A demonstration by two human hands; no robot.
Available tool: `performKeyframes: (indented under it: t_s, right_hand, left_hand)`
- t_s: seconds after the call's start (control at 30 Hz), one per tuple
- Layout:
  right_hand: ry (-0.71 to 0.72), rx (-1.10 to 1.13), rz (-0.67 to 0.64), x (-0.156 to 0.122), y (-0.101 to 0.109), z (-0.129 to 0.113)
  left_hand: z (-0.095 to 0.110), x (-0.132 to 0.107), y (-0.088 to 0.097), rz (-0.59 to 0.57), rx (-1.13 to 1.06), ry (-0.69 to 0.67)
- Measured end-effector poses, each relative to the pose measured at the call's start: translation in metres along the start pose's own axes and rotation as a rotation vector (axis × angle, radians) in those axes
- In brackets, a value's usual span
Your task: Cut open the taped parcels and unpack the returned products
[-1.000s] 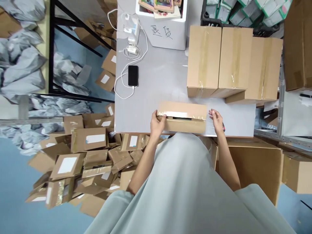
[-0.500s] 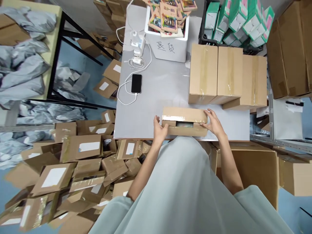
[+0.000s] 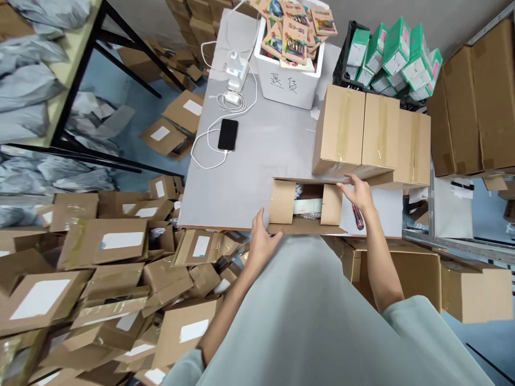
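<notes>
"Carton (image 3: 281, 201): how far along?"
"Flaps (image 3: 332, 205) open, contents (image 3: 308, 207) still inside; sits at the near edge of the table (image 3: 229, 198); right hand (image 3: 357, 192) touches its far flap, grip unclear; left hand (image 3: 261, 241), fingers spread, holds nothing beside it."

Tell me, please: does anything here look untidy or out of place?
Yes, the cartons heaped left of the table look untidy, tilted over one another at odd angles. Green boxes also lean unevenly in the black crate. The open carton shows no clear damage.
</notes>
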State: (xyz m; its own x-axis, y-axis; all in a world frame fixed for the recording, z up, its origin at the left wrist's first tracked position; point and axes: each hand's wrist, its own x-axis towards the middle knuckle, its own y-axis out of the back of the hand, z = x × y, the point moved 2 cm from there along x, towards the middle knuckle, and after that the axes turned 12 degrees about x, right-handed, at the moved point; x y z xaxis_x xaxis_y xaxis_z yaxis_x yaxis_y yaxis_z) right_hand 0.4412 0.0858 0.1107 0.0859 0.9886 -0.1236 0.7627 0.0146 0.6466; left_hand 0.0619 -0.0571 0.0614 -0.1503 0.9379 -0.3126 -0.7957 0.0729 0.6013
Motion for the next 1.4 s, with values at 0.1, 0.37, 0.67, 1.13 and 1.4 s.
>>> performKeyframes:
  t_s: [0.1,0.37,0.67,1.13,1.4]
  right_hand:
    - [-0.073,-0.001,0.091,0.014,-0.012,-0.001]
    - [-0.101,0.091,0.137,0.031,-0.036,-0.001]
    - [-0.217,-0.006,0.173,-0.023,-0.026,-0.006]
    - [0.176,-0.697,-0.825,-0.044,-0.072,-0.09]
    - [0.199,-0.817,-0.699,-0.056,0.011,-0.078]
  left_hand:
    - [-0.006,-0.01,-0.003,-0.022,-0.014,0.005]
    - [-0.025,-0.022,-0.013,-0.094,-0.07,0.074]
    - [0.006,0.0,0.019,-0.165,0.239,-0.176]
    - [0.129,0.079,-0.024,-0.645,0.958,-0.513]
    - [0.102,0.069,0.069,-0.447,0.957,-0.602]
